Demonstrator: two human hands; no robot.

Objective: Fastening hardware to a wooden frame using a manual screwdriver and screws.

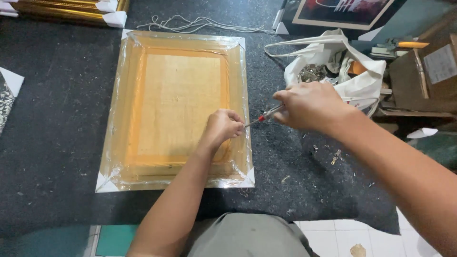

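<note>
A picture frame (176,107) wrapped in clear plastic lies face down on a dark felt mat (57,143), its wooden back showing and white card protectors on its corners. My left hand (223,127) rests with closed fingers on the frame's right rail and pinches something small there that I cannot make out. My right hand (309,105) grips a screwdriver (266,114) with a red collar; its tip points left and meets the frame's right edge beside my left fingers.
A white cloth bag (342,71) with small metal hardware sits right of the frame. Loose metal bits (333,156) lie on the mat. Gold frames (66,12) and white cord (200,23) lie at the back. A framed picture (342,12) and cardboard boxes (423,76) stand far right.
</note>
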